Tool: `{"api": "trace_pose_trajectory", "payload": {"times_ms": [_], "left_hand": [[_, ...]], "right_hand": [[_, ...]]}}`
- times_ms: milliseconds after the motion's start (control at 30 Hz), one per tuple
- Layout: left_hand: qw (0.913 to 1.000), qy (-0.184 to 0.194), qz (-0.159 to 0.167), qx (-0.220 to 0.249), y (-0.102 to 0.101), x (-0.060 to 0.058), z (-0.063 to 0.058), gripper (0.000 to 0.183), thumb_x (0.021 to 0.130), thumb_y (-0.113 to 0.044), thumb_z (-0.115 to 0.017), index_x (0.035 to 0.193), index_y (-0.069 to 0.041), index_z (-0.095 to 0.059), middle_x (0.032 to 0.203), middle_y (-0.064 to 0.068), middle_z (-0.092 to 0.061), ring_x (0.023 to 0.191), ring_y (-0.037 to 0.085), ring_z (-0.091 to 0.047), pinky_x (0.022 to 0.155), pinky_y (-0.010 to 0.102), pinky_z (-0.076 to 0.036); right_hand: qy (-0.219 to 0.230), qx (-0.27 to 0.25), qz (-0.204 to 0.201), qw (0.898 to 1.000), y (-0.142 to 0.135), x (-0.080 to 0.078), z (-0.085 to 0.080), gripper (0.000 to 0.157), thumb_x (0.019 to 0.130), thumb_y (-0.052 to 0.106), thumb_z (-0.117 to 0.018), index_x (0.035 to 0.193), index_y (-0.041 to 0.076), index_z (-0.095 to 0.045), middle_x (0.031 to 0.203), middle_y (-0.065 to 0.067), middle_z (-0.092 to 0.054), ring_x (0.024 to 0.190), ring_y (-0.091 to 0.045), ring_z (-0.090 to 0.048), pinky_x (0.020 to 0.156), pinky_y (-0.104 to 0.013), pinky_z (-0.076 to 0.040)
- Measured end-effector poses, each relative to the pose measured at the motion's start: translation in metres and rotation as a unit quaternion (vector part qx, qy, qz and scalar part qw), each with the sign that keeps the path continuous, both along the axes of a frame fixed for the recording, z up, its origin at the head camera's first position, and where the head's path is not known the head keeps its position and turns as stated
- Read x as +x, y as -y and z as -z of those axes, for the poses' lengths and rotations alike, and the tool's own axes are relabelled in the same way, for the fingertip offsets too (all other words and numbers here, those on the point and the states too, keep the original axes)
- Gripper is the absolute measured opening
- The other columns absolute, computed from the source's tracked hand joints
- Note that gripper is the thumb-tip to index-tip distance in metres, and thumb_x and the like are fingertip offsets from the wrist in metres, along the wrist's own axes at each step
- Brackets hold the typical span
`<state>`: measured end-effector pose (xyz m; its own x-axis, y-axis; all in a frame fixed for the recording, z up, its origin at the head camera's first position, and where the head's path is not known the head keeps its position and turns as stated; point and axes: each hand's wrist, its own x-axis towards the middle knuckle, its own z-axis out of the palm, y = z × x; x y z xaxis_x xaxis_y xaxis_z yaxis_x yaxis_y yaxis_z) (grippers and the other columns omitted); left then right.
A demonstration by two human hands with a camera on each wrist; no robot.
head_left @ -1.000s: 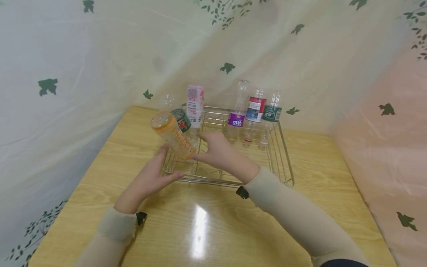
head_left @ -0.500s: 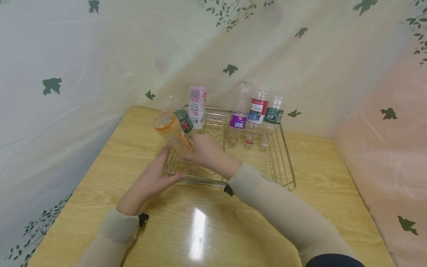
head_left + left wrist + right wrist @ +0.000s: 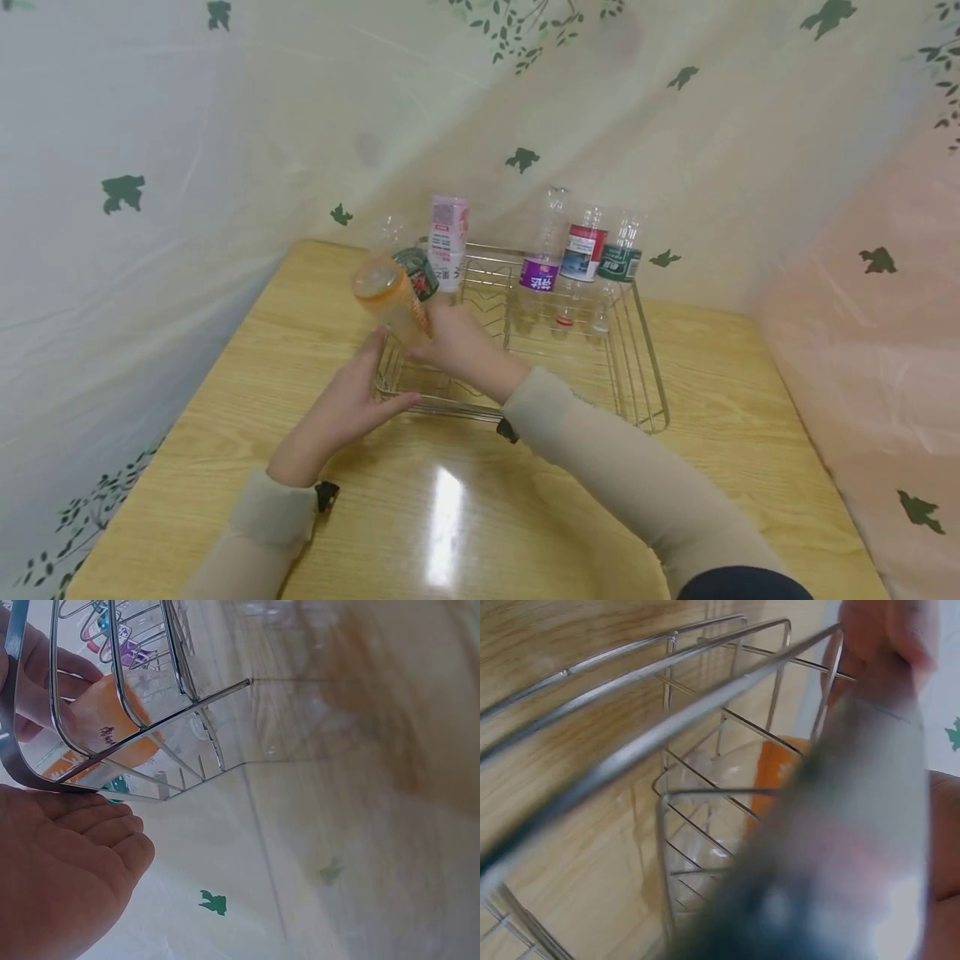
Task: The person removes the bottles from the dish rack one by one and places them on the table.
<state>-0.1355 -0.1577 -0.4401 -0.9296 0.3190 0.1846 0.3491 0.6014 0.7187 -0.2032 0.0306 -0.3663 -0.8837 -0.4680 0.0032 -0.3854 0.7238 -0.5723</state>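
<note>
In the head view my right hand (image 3: 456,340) grips a clear plastic bottle with an orange label (image 3: 384,293). The bottle leans left, base up, its lower end down inside the wire rack (image 3: 633,358). My left hand (image 3: 341,408) is spread at the rack's front left corner, thumb by the front rim and fingers along the left side. In the left wrist view the orange-labelled bottle (image 3: 124,724) shows behind the wires. A green-labelled bottle (image 3: 417,273) and a pink-and-white bottle (image 3: 447,237) stand just behind it, also in the rack.
Along the rack's back right stand bottles with a purple label (image 3: 538,275), a red-and-white label (image 3: 582,252) and a dark green label (image 3: 619,262). The rack sits on a wooden table (image 3: 705,467). A leaf-patterned sheet (image 3: 420,100) hangs behind.
My right hand has moved left and the orange-labelled bottle has sunk lower into the rack. My left hand has stayed at the corner. The head view has shifted slightly.
</note>
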Motion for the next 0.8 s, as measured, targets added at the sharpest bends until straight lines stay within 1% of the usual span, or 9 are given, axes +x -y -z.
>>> {"api": "trace_pose_trajectory", "payload": {"times_ms": [33, 167, 267, 367, 467, 567, 700, 800], "left_hand": [[1.0000, 0.002, 0.000, 0.002, 0.000, 0.000, 0.000, 0.116, 0.087, -0.057, -0.075, 0.163, -0.003, -0.006, 0.166, 0.020, -0.013, 0.149, 0.038, -0.020, 0.118, 0.056, -0.025], [1.0000, 0.003, 0.000, 0.004, 0.000, 0.001, -0.001, 0.116, 0.087, -0.057, -0.075, 0.163, -0.006, -0.005, 0.166, 0.018, -0.013, 0.149, 0.037, -0.020, 0.118, 0.056, -0.025], [1.0000, -0.001, 0.001, 0.006, 0.000, 0.001, 0.000, 0.114, 0.087, -0.056, -0.076, 0.164, -0.009, -0.005, 0.167, 0.016, -0.013, 0.149, 0.036, -0.021, 0.118, 0.055, -0.026], [0.9999, -0.006, 0.002, 0.008, 0.000, 0.001, -0.001, 0.113, 0.088, -0.055, -0.076, 0.164, -0.012, -0.005, 0.167, 0.014, -0.013, 0.149, 0.035, -0.021, 0.118, 0.055, -0.026], [1.0000, -0.005, 0.002, 0.005, 0.000, 0.001, -0.001, 0.114, 0.088, -0.055, -0.076, 0.164, -0.009, -0.005, 0.167, 0.016, -0.013, 0.149, 0.037, -0.021, 0.117, 0.056, -0.026], [1.0000, -0.003, 0.000, 0.002, 0.000, 0.001, -0.001, 0.115, 0.088, -0.056, -0.075, 0.163, -0.007, -0.004, 0.166, 0.018, -0.013, 0.148, 0.039, -0.021, 0.117, 0.057, -0.026], [1.0000, -0.004, -0.004, 0.001, 0.000, 0.000, 0.000, 0.114, 0.087, -0.056, -0.075, 0.164, -0.011, -0.004, 0.167, 0.016, -0.014, 0.148, 0.038, -0.023, 0.117, 0.056, -0.027], [1.0000, -0.006, -0.004, 0.000, 0.000, 0.000, 0.000, 0.114, 0.088, -0.055, -0.076, 0.164, -0.014, -0.004, 0.167, 0.014, -0.013, 0.148, 0.037, -0.023, 0.117, 0.056, -0.027]], "right_hand": [[0.000, -0.002, 0.001, 1.000, 0.000, 0.000, 0.002, 0.084, 0.079, 0.025, -0.090, 0.146, 0.004, -0.044, 0.114, -0.014, -0.069, 0.093, -0.023, -0.068, 0.075, -0.030, -0.059], [0.000, -0.004, 0.004, 1.000, 0.001, 0.000, 0.007, 0.076, 0.079, 0.025, -0.090, 0.139, 0.001, -0.049, 0.108, -0.012, -0.069, 0.088, -0.020, -0.066, 0.072, -0.029, -0.058], [-0.009, -0.004, 0.002, 1.000, 0.001, -0.001, 0.009, 0.073, 0.079, 0.026, -0.089, 0.137, 0.002, -0.053, 0.106, -0.011, -0.070, 0.088, -0.019, -0.066, 0.073, -0.029, -0.058], [-0.016, -0.006, 0.000, 1.000, 0.001, -0.001, 0.009, 0.073, 0.079, 0.027, -0.088, 0.139, 0.004, -0.052, 0.107, -0.010, -0.070, 0.088, -0.019, -0.067, 0.073, -0.029, -0.058], [-0.023, -0.014, -0.001, 1.000, 0.000, 0.001, 0.007, 0.076, 0.080, 0.027, -0.087, 0.142, 0.006, -0.049, 0.107, -0.010, -0.070, 0.087, -0.018, -0.066, 0.071, -0.028, -0.058], [-0.033, -0.018, 0.002, 0.999, 0.000, 0.003, 0.003, 0.074, 0.080, 0.027, -0.087, 0.140, 0.005, -0.051, 0.104, -0.007, -0.069, 0.084, -0.016, -0.065, 0.067, -0.026, -0.057], [-0.040, -0.019, 0.009, 0.999, 0.000, 0.006, -0.003, 0.057, 0.079, 0.028, -0.087, 0.123, 0.003, -0.059, 0.094, -0.004, -0.066, 0.076, -0.016, -0.064, 0.061, -0.026, -0.056], [-0.042, -0.022, 0.017, 0.999, -0.003, 0.009, -0.007, 0.049, 0.079, 0.028, -0.086, 0.114, 0.005, -0.060, 0.091, -0.003, -0.066, 0.074, -0.015, -0.064, 0.059, -0.025, -0.055]]}}
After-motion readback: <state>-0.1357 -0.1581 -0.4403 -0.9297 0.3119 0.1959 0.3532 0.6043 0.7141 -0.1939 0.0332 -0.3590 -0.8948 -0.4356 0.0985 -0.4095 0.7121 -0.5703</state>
